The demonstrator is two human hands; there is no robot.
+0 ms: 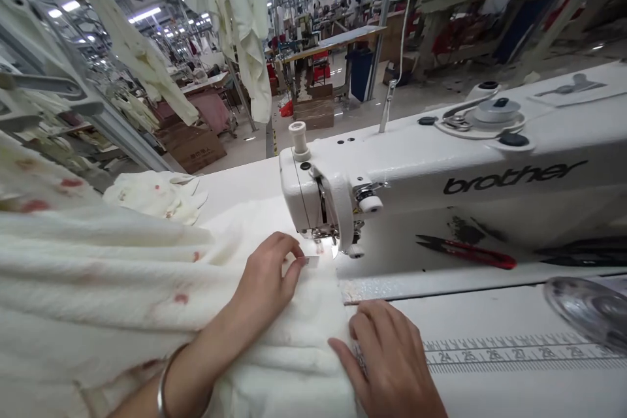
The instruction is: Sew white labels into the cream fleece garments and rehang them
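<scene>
A thick cream fabric [122, 274] with small red flowers lies bunched across the table, its edge under the needle of a white Brother sewing machine [441, 176]. My left hand [267, 277] rests on the cloth, fingers curled, pinching a small white label [309, 262] just before the presser foot [323, 235]. My right hand [392, 356] lies lower right on the fabric's edge, fingers bent and pressing the cloth down.
Red-handled thread snips [465, 251] lie on the machine bed. A ruler strip [514, 353] runs along the table front. A shiny metal object [588, 307] sits at the right. More cream pieces [157, 196] lie behind; garments [235, 19] hang overhead.
</scene>
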